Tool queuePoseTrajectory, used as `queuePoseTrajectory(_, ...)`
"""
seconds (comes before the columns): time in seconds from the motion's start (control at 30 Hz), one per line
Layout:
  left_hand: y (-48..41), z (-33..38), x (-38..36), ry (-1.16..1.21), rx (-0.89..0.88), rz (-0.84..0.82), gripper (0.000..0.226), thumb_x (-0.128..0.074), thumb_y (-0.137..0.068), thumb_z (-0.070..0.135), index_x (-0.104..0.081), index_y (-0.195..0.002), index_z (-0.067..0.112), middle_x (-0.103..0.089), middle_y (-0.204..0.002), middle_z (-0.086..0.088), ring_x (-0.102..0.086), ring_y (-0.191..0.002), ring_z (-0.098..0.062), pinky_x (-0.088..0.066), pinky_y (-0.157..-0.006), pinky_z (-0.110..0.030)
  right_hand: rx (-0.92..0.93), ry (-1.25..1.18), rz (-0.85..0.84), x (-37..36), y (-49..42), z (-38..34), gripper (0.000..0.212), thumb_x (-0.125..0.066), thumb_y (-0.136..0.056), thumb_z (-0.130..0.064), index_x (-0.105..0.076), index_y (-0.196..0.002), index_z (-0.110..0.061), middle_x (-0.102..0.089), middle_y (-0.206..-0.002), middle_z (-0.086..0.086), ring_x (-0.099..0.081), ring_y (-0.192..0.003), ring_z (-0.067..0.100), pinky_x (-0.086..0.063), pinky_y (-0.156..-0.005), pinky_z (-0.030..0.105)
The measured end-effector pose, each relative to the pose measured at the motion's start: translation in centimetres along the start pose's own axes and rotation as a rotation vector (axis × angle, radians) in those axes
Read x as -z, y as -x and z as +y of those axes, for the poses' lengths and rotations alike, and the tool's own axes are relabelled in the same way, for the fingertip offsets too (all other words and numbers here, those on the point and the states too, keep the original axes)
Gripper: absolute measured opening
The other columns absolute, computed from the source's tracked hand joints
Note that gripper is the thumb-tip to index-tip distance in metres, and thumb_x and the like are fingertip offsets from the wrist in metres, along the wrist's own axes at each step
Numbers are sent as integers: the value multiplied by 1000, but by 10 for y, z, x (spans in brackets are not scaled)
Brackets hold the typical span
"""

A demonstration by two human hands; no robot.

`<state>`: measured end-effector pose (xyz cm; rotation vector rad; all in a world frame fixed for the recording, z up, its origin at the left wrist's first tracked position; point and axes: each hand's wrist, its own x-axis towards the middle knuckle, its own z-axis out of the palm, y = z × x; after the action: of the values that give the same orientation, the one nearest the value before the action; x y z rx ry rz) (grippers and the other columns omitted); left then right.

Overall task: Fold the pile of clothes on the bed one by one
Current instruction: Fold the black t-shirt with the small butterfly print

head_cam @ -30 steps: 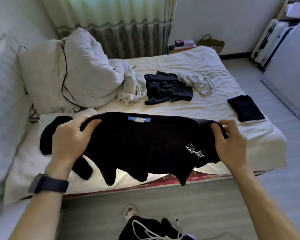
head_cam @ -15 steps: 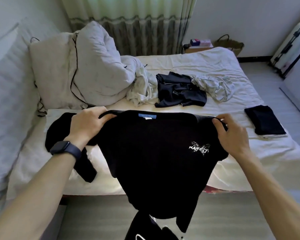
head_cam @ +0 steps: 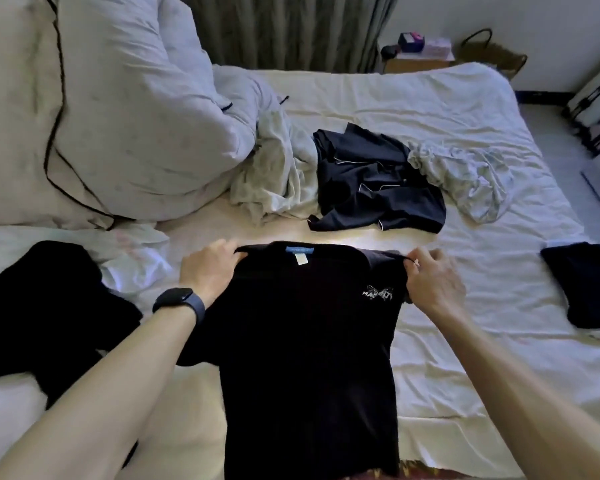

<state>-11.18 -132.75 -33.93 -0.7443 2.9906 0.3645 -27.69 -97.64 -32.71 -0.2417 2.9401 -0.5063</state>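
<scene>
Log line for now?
black T-shirt: spread on bed, unfolded | left hand: grips its shoulder | right hand: pinches other shoulder | folded dark garment: at right

I see the T-shirt at the near edge of the bed, my left hand and right hand gripping its far corners, a crumpled garment to its left, a folded garment by the right edge, and the clothes pile behind it beside the bedding heap.

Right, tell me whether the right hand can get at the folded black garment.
Probably, once freed: the right hand grips the black T-shirt, but only bare sheet separates it from the folded black garment.
</scene>
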Motion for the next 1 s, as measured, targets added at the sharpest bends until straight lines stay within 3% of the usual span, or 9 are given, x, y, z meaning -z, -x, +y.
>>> queuePoseTrajectory(0.17,-45,-11,-90,15,100,-87,31,-37,-105,40,-62,-109,23,-68,-101,-7,-66,-88,-36,-50,-68,-40,-221,-128,-145,-92,-48,15,16,-41,-102,-37,-52,-101,-26,-66,-96,10,-63,-92,35,-48,-81,43)
queuePoseTrajectory(0.27,-90,-7,-120,262,280,-73,27,-39,-105,34,-59,-110,17,-70,-87,-14,-70,-75,-36,-56,-75,-45,-307,-388,-143,-139,-85,12,13,-40,-103,-33,-47,-95,-25,-71,-92,5,-74,-77,26,-57,-82,51)
queuePoseTrajectory(0.37,-133,-5,-146,509,416,22,25,-42,-104,30,-58,-107,11,-70,-98,-16,-68,-89,-39,-53,-84,-47,-313,-583,-70,-179,-131,4,15,-38,-101,-30,-42,-87,-27,-70,-89,0,-75,-77,21,-57,-87,55)
queuePoseTrajectory(0.43,-149,-3,-167,515,406,103,26,-43,-104,29,-59,-112,11,-69,-109,-14,-63,-102,-38,-48,-86,-37,-279,-593,-78,-205,-152,8,11,-42,-98,-30,-50,-99,-24,-72,-100,3,-72,-97,25,-53,-98,50)
queuePoseTrajectory(0.53,-140,1,-202,469,249,-65,46,-46,-102,31,-42,-147,24,-42,-152,-11,-38,-140,-28,-30,-110,-31,-155,-543,-287,-231,-140,26,54,-53,-94,-22,-44,-146,-37,-59,-120,-17,-62,-107,3,-44,-97,17)
queuePoseTrajectory(0.6,-106,1,-225,339,207,-227,59,-49,-101,33,-27,-155,31,-16,-165,-10,-18,-151,-28,-18,-120,-49,-138,-566,-335,-239,-100,39,68,-59,-96,-22,-32,-155,-41,-47,-129,-19,-55,-116,0,-40,-102,18)
queuePoseTrajectory(0.67,-49,5,-241,227,188,-199,60,-52,-99,33,-30,-155,28,-14,-166,-10,-16,-152,-31,-17,-119,-60,-206,-608,-226,-240,-41,61,62,-62,-97,-26,-37,-153,-32,-50,-138,-15,-54,-122,2,-41,-109,26)
queuePoseTrajectory(0.8,98,19,-254,204,276,-15,61,-67,-91,31,-45,-146,17,-30,-157,-16,-35,-141,-38,-28,-113,-58,-465,-466,-156,-227,100,113,30,-58,-94,-42,-49,-122,-35,-58,-113,-17,-58,-105,2,-47,-91,36)
queuePoseTrajectory(1.0,258,24,-257,206,686,-247,62,-75,-83,44,-51,-132,14,-44,-139,-14,-49,-123,-39,-43,-100,-53,-653,-331,-445,-220,232,165,34,-66,-93,-37,-60,-120,-17,-66,-115,6,-63,-108,28,-51,-89,43)
